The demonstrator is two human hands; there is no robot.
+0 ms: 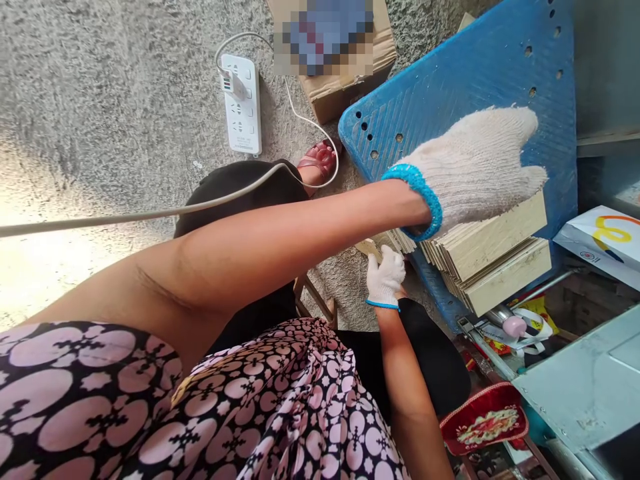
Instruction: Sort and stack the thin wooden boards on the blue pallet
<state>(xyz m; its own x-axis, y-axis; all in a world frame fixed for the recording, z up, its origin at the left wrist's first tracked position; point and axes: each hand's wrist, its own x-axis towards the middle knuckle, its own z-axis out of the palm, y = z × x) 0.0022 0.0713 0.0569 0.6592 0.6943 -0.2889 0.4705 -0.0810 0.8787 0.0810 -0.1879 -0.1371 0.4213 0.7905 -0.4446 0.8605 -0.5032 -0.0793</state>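
Observation:
My left hand (475,163), in a white knitted glove with a blue cuff, reaches across a blue plastic surface. Its back faces me and the fingertips are apart. The lower edge of the glove overlaps a stack of thin wooden slats (500,243); whether it touches them is hidden. Lower and closer to my body, my gloved right hand (386,277) has curled fingers beside the near end of the slats. A pale wooden piece (369,247) shows just beyond the right fingers, and they appear closed on it, though the contact is partly hidden.
The blue plastic surface (450,87) has holes along its edges. A white power strip (243,107) with cables lies on the concrete floor. A cardboard box (345,87) stands beyond it. To the right are a white printed box (605,243), a grey metal surface (570,380) and a red embroidered item (485,419).

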